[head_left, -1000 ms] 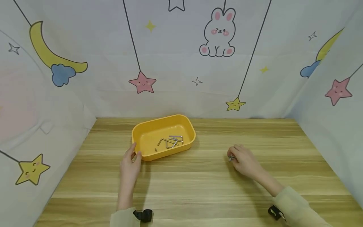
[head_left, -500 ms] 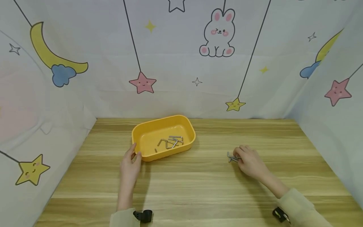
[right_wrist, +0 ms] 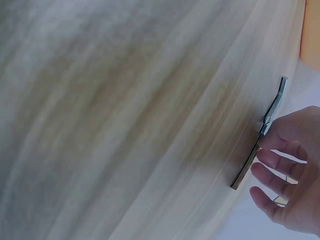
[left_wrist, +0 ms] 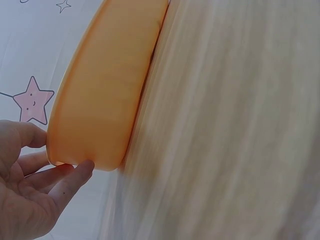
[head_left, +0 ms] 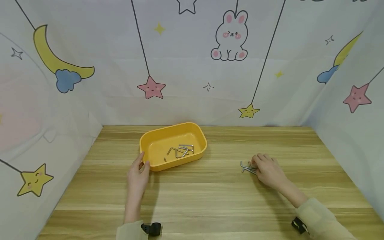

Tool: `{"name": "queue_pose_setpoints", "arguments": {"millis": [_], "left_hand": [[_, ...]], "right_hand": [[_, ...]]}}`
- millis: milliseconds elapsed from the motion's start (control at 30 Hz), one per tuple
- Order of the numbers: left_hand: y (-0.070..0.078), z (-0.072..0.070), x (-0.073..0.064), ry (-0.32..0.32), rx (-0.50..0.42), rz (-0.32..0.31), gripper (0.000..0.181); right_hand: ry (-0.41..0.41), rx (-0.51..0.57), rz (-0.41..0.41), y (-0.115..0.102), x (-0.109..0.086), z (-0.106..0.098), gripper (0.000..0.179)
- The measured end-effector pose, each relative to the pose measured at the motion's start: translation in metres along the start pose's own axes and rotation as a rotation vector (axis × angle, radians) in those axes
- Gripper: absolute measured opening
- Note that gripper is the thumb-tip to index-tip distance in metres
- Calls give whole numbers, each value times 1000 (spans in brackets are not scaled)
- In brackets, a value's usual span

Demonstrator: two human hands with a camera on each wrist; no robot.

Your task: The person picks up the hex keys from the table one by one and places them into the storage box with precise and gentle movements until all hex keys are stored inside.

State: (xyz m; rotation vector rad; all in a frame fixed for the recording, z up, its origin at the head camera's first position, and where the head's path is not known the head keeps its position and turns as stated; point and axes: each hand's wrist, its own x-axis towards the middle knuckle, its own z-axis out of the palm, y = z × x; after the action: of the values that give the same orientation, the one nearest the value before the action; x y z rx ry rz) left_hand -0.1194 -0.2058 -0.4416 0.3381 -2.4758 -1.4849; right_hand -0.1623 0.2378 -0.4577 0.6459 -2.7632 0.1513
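In the head view, my left hand (head_left: 138, 175) grips the near-left corner of a yellow tray (head_left: 159, 133). The left wrist view shows its fingers on the tray's outer wall (left_wrist: 107, 85). Several L-shaped metal hex keys (head_left: 184, 151) lie loose inside the tray, along with a tiny metal stub (head_left: 165, 159). To the right, more hex keys (head_left: 247, 168) are on the table under the fingertips of my right hand (head_left: 270, 171). Thumb and index finger pinch at these keys (right_wrist: 270, 110) in the right wrist view; their far ends are partly hidden.
The wood-grain table (head_left: 204, 206) reaches back to a white printed backdrop (head_left: 192, 66), with cloth walls on both sides. Black cameras are strapped at both wrists, the left one (head_left: 154, 229) below its sleeve.
My right hand has shifted slightly right and back, exposing more of the hex keys on the table. The left hand and tray have stayed in place.
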Motion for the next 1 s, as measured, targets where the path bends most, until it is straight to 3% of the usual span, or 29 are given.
{"name": "queue_pose_setpoints", "arguments": {"millis": [167,467,767,1000], "left_hand": [[-1,0,0,1,1,1,49],[0,0,-1,-6,0,-16,49],[1,-1,0,-15,-8,-21,50],[2,-1,0,-23,-20,-28,50]], "right_hand": [[-38,-14,9,2,0,1,23],[-29,-53,-26,3,1,1,24],[-115,-25,-23,5,5,-2,25],[-116,-7,-16,5,5,0,26]]}}
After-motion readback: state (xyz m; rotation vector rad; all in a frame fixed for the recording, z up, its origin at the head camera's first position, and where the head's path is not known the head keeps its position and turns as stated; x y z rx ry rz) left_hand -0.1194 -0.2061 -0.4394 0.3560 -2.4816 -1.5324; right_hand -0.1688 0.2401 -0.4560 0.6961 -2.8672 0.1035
